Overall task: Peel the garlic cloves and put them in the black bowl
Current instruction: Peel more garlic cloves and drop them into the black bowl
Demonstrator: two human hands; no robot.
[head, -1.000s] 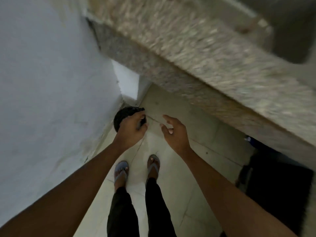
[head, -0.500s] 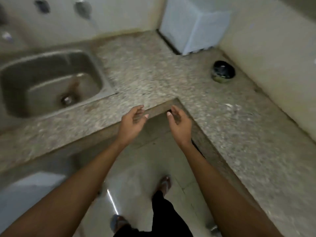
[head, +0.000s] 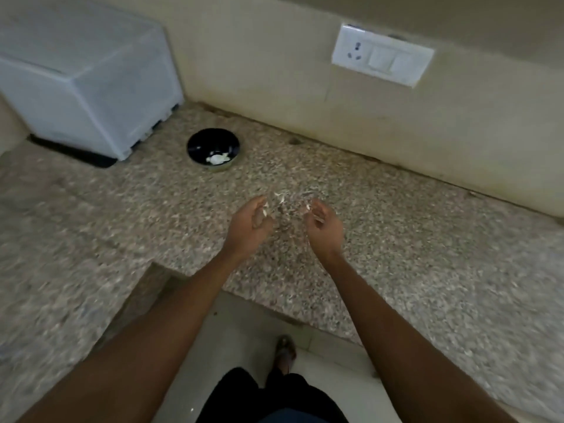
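The black bowl (head: 200, 141) stands on the speckled granite counter (head: 396, 239) near the back, with a few pale peeled garlic cloves (head: 217, 159) inside. My left hand (head: 250, 228) and my right hand (head: 324, 228) hover side by side over the counter, in front and to the right of the bowl. Their fingers are loosely curled and seem to hold nothing. Small white bits of garlic skin (head: 279, 197) lie on the counter just beyond my fingertips. The picture is blurred, so I cannot tell whether whole cloves lie among them.
A white plastic box (head: 88, 83) sits at the back left corner of the L-shaped counter. A wall socket with switches (head: 381, 56) is on the beige wall behind. The counter's inner edge (head: 195, 274) runs under my forearms, with tiled floor (head: 244, 331) below.
The view swung from the floor, where my left hand held a dark round object, past the sink to this counter. Both hands rose and now hover by the garlic skins.
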